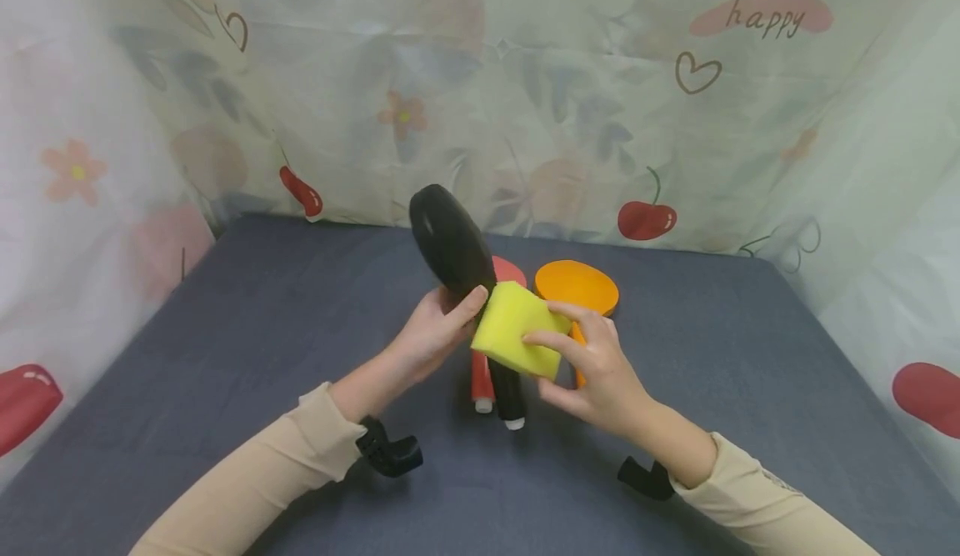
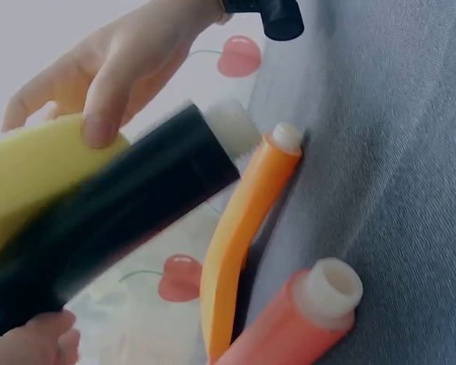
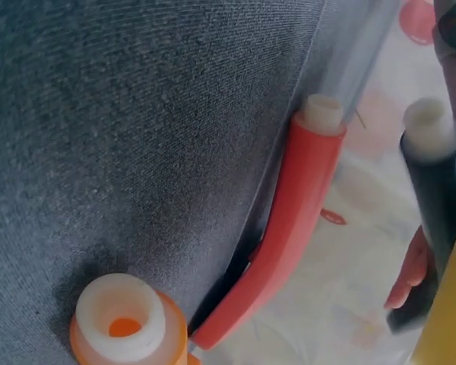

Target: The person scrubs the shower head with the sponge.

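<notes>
My left hand (image 1: 431, 335) grips a black handheld shower head (image 1: 452, 239) round its neck, thumb along the near side. Its rounded head tilts up and away to the left, while the handle slants down to a white end. In my right hand (image 1: 603, 368) is a yellow sponge (image 1: 517, 331), pinched between spread fingers and thumb. The sponge lies against the black handle (image 2: 144, 198) and hides part of it in the head view. A red shower head (image 3: 300, 182) and an orange shower head (image 1: 576, 285) lie behind, partly covered by the hands and sponge.
A dark grey cloth covers the table (image 1: 285, 331). Pale printed curtains (image 1: 480, 97) close off the back and both sides. Each wrist carries a black camera mount, the left mount (image 1: 390, 452) hanging over the cloth. Hollow white ends of the other shower heads point toward me.
</notes>
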`<control>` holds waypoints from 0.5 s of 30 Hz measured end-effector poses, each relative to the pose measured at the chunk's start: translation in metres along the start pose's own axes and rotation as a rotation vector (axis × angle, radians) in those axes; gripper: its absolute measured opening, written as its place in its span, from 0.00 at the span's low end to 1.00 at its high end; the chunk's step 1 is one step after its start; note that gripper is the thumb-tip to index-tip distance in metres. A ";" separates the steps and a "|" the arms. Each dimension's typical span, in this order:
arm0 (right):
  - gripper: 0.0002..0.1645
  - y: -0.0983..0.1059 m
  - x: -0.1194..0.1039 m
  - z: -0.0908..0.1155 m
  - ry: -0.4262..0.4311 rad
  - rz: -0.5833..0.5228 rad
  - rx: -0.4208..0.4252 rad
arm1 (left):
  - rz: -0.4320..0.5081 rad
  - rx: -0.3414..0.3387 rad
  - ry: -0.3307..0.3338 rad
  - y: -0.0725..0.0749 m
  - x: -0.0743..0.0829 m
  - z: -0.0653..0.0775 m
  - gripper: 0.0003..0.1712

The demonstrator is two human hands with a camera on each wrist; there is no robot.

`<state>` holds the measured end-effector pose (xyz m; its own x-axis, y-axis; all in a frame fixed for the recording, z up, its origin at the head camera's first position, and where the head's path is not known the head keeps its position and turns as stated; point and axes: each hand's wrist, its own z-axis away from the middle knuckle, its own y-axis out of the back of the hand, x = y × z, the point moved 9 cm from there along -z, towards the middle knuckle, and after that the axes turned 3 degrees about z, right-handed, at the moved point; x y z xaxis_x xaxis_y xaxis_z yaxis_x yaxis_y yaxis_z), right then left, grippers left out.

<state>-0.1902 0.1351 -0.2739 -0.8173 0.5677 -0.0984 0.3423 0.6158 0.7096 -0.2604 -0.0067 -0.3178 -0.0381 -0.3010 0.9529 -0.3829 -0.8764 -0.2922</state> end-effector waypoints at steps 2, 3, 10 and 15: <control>0.31 0.000 -0.002 -0.001 0.017 0.002 0.004 | -0.002 0.010 -0.020 -0.001 0.001 0.000 0.25; 0.31 -0.001 -0.002 -0.001 0.022 0.002 0.003 | 0.002 0.012 -0.030 -0.001 0.002 0.001 0.23; 0.31 -0.001 -0.005 -0.001 0.047 0.008 0.011 | -0.013 0.049 -0.030 0.000 0.004 0.004 0.20; 0.29 -0.004 -0.006 0.001 0.055 -0.002 0.002 | -0.037 0.135 0.006 0.007 0.002 0.005 0.19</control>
<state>-0.1862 0.1298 -0.2763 -0.8424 0.5354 -0.0613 0.3414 0.6181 0.7081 -0.2588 -0.0149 -0.3181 -0.0320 -0.2657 0.9635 -0.2560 -0.9297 -0.2648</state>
